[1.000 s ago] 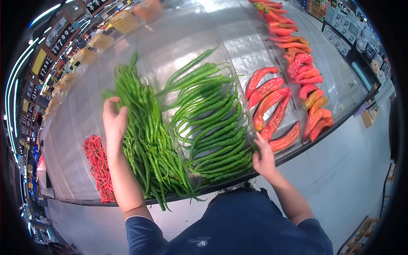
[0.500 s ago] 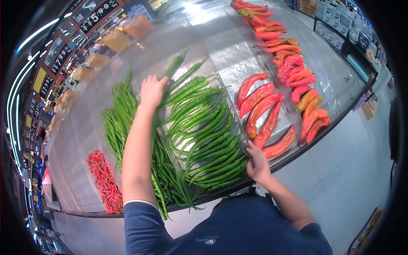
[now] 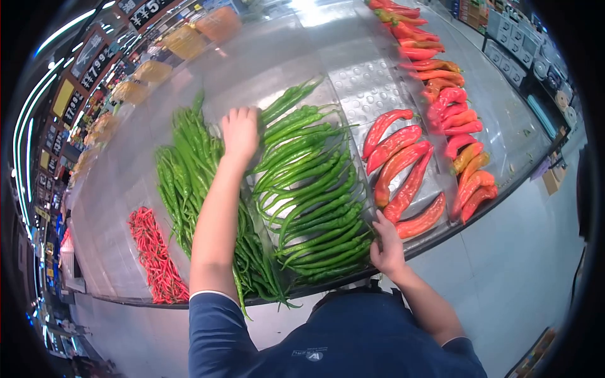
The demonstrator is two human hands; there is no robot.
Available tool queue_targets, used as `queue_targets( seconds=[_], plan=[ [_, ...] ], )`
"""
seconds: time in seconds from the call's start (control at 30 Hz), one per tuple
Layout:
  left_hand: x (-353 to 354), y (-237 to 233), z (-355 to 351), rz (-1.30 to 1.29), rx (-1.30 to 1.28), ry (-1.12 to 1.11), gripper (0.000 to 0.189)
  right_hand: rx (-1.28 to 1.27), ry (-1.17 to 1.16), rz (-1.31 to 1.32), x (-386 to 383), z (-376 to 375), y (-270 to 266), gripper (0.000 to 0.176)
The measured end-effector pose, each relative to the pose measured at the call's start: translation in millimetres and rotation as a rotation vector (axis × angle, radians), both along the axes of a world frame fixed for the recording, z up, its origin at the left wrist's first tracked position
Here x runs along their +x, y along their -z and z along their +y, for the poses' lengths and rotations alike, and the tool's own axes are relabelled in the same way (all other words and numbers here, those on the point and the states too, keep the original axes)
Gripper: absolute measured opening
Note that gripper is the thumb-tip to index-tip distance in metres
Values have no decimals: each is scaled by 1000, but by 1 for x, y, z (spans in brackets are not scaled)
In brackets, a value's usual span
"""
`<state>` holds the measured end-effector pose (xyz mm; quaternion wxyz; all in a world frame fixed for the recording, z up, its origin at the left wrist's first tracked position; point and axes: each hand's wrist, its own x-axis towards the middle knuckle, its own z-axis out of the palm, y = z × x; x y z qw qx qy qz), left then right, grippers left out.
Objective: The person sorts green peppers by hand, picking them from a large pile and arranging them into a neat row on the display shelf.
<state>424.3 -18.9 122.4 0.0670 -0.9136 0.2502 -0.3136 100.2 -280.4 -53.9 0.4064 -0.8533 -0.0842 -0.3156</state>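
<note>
My left hand (image 3: 241,133) is at the upper left end of a row of long green peppers (image 3: 309,195); its fingers are bent and close together, and anything under them is hidden. Left of that arm lies a pile of thinner green peppers (image 3: 189,148). My right hand (image 3: 387,244) rests at the front edge, between the green row and several large red peppers (image 3: 400,157). Its thumb and fingers are apart, with nothing seen between them. Small red chilies (image 3: 155,258) lie at the far left of the display.
Another line of red and orange peppers (image 3: 463,120) runs along the right side. Clear dividers separate the sections. Price signs (image 3: 94,69) and yellow containers (image 3: 184,41) stand at the upper left, shelves (image 3: 510,41) at the upper right. The display's dark rim (image 3: 441,238) curves along the front.
My left hand has shifted slightly right, and the green pepper that lay by its fingers now lies close beside another at the top of the row. The view has turned a little.
</note>
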Motion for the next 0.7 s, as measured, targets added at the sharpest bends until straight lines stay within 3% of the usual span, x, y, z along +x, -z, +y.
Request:
queue_targets(
  seconds=[0.07, 0.23, 0.33, 0.4, 0.6, 0.7],
  plan=[
    [-28, -4, 11, -84, -109, 76, 43, -12, 11, -33, 0, 0, -3, 51],
    [-50, 13, 73, -232, -451, -41, 19, -28, -17, -35, 1, 2, -4, 53],
    [-56, 28, 106, -164, -523, -172, 17, -110, -6, -45, 0, 8, -20, 55],
    [-60, 34, 116, 80, -592, -167, 17, -259, 47, -89, 6, 12, -32, 56],
    [-84, 41, 107, 277, -453, -377, 36, -378, 55, -130, 56, 13, -51, 52],
    [-80, 55, 116, 289, -378, -411, 34, -388, 46, -130, 78, 11, -57, 49]
  ],
)
